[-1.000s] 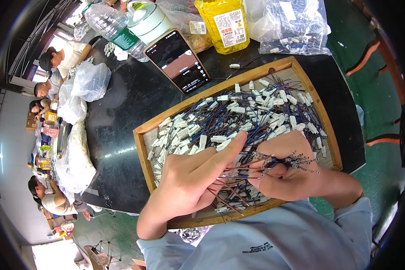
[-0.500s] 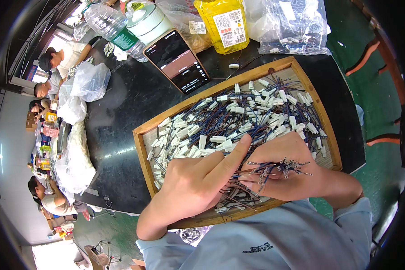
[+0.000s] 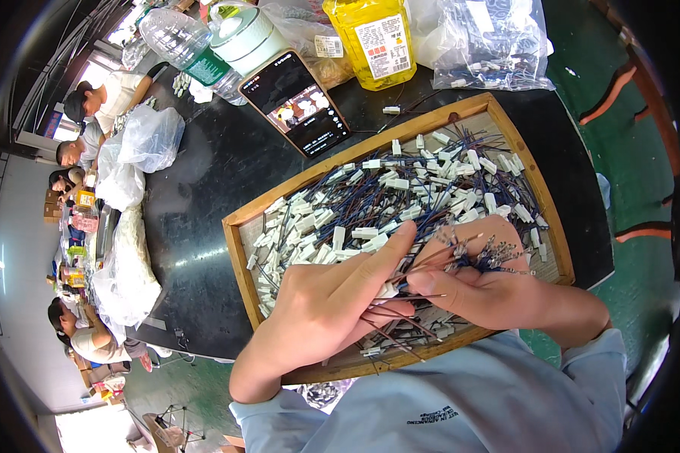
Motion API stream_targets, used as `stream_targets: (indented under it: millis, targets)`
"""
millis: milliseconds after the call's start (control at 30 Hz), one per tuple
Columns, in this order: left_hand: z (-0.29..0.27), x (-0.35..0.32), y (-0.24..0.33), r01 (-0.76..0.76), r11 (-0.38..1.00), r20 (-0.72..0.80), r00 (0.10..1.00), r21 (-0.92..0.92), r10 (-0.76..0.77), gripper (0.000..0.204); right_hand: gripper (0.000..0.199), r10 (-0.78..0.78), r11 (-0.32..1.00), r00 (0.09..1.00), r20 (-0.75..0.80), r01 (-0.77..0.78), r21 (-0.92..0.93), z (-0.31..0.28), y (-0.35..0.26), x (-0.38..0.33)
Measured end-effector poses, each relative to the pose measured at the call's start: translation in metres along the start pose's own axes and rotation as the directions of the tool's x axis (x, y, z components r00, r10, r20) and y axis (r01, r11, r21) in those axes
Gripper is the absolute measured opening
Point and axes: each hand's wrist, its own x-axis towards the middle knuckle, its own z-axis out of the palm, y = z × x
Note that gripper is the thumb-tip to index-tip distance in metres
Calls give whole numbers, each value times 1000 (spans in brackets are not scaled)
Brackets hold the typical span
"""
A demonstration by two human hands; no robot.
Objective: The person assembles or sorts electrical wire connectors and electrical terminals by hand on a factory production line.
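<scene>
My left hand (image 3: pixel 317 306) is closed over brown wires (image 3: pixel 389 325) and a small white connector (image 3: pixel 387 291), with its index finger stretched up and to the right. My right hand (image 3: pixel 499 291) grips a bundle of thin dark wires (image 3: pixel 485 258) whose crimped metal ends fan out above the fist. Its thumb presses on brown wires beside the connector. Both hands meet over the near part of a wooden tray (image 3: pixel 238 260). A heap of white connectors (image 3: pixel 366 234) with blue and brown wires fills the tray.
On the black table (image 3: pixel 193 234), a lit phone (image 3: pixel 298 106) leans behind the tray. A water bottle (image 3: pixel 185 49), a pale lidded container (image 3: pixel 242 38), a yellow liquid bottle (image 3: pixel 374 45) and a plastic bag (image 3: pixel 491 53) stand farther back. Several people sit at the left.
My right hand has turned, its thumb coming to the left hand's connector. The metal wire ends have shifted up and right. The phone's picture is different.
</scene>
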Motion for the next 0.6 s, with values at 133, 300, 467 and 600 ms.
stream_targets:
  millis: [133,300,467,600]
  targets:
    - [-4,1,-5,14,989,-37,999,-150,-20,49,10,-142,990,988,-64,143,9,3,5,0]
    - [-7,0,-2,80,984,-113,989,-162,-99,31,13,-135,990,989,-59,131,-56,2,1,2]
    - [-5,4,0,-60,976,-201,974,211,103,25,16,-91,994,996,-24,89,-61,-1,3,1]
    - [-4,2,3,-50,968,-198,975,248,101,25,18,-78,992,997,16,79,-100,-2,3,2]
